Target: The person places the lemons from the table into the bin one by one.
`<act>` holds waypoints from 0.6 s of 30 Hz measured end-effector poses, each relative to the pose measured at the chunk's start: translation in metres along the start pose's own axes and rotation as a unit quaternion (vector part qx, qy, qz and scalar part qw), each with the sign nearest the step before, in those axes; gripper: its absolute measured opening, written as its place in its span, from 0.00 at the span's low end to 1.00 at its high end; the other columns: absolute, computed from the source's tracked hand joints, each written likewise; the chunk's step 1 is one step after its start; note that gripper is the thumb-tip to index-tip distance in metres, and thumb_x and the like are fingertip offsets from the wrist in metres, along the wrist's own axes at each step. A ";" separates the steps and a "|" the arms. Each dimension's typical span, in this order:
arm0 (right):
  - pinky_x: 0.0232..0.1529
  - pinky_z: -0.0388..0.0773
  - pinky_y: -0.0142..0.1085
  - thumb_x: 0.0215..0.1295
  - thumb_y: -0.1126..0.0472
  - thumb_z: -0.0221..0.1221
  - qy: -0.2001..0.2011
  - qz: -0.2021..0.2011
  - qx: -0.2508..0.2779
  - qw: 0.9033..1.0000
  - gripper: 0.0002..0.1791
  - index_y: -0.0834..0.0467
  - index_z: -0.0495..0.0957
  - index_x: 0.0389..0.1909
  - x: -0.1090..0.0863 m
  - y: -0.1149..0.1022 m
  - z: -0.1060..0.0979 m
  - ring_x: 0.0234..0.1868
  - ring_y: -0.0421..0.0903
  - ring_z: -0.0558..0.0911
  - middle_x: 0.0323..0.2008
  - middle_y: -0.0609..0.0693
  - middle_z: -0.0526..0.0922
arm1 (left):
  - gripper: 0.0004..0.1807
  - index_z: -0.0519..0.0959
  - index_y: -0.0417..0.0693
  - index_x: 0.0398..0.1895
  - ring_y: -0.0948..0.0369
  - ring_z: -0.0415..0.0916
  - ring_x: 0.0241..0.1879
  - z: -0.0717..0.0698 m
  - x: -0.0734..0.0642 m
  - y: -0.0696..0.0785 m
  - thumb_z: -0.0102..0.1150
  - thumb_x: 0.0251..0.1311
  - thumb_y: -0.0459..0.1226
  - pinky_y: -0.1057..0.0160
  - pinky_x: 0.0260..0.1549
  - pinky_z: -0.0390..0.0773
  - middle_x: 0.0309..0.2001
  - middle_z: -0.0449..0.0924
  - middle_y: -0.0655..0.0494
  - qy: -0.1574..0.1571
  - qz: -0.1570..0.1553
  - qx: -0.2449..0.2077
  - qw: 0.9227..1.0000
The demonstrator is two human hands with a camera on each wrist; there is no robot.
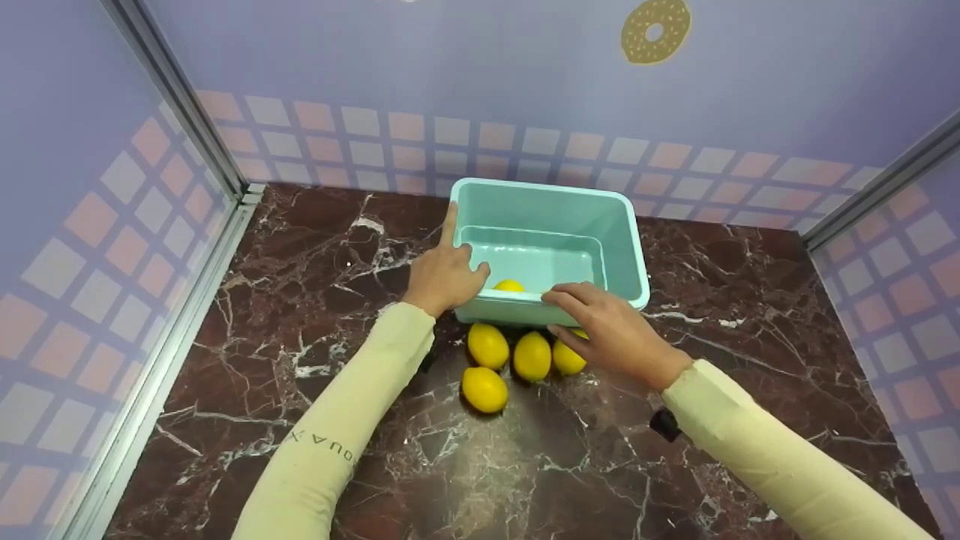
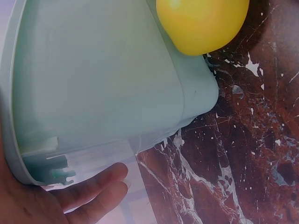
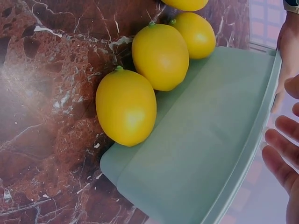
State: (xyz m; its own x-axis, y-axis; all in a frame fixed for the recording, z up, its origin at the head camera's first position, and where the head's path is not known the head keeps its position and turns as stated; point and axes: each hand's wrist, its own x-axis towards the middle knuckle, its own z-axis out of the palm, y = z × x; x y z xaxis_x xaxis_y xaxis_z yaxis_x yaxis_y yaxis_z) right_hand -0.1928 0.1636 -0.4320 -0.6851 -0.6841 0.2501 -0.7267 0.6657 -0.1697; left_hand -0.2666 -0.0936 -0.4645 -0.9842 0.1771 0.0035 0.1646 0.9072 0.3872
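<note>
A pale green plastic bin (image 1: 551, 311) sits on the marble-patterned surface. My left hand (image 1: 448, 276) is at its left front corner, index finger pointing along the left rim. In the left wrist view, two straight fingers of the left hand (image 2: 88, 196) extend beside the bin's wall. Over the front rim, my right hand (image 1: 611, 330) has its fingers loosely bent, holding nothing. One lemon (image 1: 510, 286) shows inside the bin, partly hidden by the front rim. Several more lemons (image 3: 126, 107) lie outside against the front wall; the right hand partly covers the rightmost in the head view.
Behind the bin rises a lilac wall (image 1: 420, 67) with pink and white squares. Side panels with metal frames (image 1: 176, 97) bound the dark red marble surface (image 1: 300, 300). One lemon (image 1: 485, 390) lies nearer than the others.
</note>
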 end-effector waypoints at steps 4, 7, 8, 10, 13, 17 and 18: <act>0.52 0.79 0.43 0.65 0.55 0.61 -0.007 0.005 0.009 1.000 0.23 0.50 0.73 0.61 -0.002 -0.003 0.002 0.54 0.48 0.79 0.58 0.49 0.77 | 0.30 0.78 0.43 0.57 0.55 0.73 0.22 0.000 0.000 0.000 0.41 0.66 0.54 0.58 0.22 0.72 0.79 0.25 0.55 -0.002 0.000 0.001 1.000; 0.52 0.79 0.42 0.66 0.54 0.60 -0.006 -0.001 0.010 1.000 0.23 0.51 0.73 0.61 -0.004 -0.006 0.006 0.54 0.47 0.80 0.58 0.49 0.77 | 0.30 0.78 0.43 0.56 0.55 0.73 0.22 0.000 0.000 0.000 0.41 0.65 0.54 0.58 0.21 0.72 0.79 0.25 0.55 0.000 0.000 0.002 1.000; 0.52 0.79 0.42 0.66 0.54 0.60 -0.005 -0.007 0.010 1.000 0.22 0.52 0.73 0.61 -0.005 -0.007 0.008 0.54 0.47 0.80 0.57 0.49 0.78 | 0.30 0.79 0.43 0.56 0.55 0.73 0.21 0.000 0.000 0.000 0.41 0.65 0.54 0.58 0.21 0.72 0.79 0.26 0.55 0.000 0.001 0.002 1.000; 0.51 0.80 0.42 0.65 0.54 0.60 -0.002 -0.019 0.007 1.000 0.22 0.54 0.74 0.60 -0.005 -0.008 0.012 0.53 0.48 0.81 0.56 0.50 0.79 | 0.30 0.79 0.43 0.55 0.55 0.72 0.21 0.000 0.000 0.000 0.40 0.65 0.54 0.58 0.21 0.71 0.79 0.26 0.55 0.002 0.000 0.002 1.000; 0.50 0.80 0.42 0.65 0.54 0.61 -0.004 -0.029 0.002 1.000 0.22 0.55 0.75 0.59 -0.007 -0.010 0.017 0.53 0.48 0.81 0.55 0.51 0.79 | 0.30 0.79 0.44 0.55 0.55 0.73 0.21 0.000 0.000 0.000 0.40 0.65 0.54 0.58 0.21 0.71 0.79 0.26 0.55 0.003 -0.001 0.002 1.000; 0.49 0.81 0.42 0.64 0.53 0.61 -0.016 -0.022 -0.010 1.000 0.23 0.55 0.74 0.59 -0.010 -0.010 0.023 0.52 0.48 0.81 0.55 0.51 0.79 | 0.30 0.79 0.43 0.55 0.55 0.74 0.23 0.000 0.000 0.000 0.41 0.65 0.54 0.57 0.23 0.73 0.79 0.26 0.56 0.002 -0.003 0.005 1.000; 0.48 0.81 0.42 0.64 0.53 0.61 -0.019 -0.020 -0.012 1.000 0.23 0.55 0.74 0.59 -0.010 -0.010 0.024 0.52 0.48 0.81 0.54 0.51 0.79 | 0.30 0.79 0.43 0.55 0.55 0.74 0.23 0.000 0.000 0.000 0.41 0.65 0.54 0.56 0.24 0.73 0.79 0.26 0.56 0.002 -0.004 0.006 1.000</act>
State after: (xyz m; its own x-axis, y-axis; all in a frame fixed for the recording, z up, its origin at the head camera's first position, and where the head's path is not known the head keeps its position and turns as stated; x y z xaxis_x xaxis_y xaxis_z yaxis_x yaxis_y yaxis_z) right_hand -0.1800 0.1570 -0.4559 -0.6574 -0.7210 0.2191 -0.7524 0.6442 -0.1377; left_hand -0.2664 -0.0933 -0.4644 -0.9856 0.1691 0.0046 0.1584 0.9126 0.3769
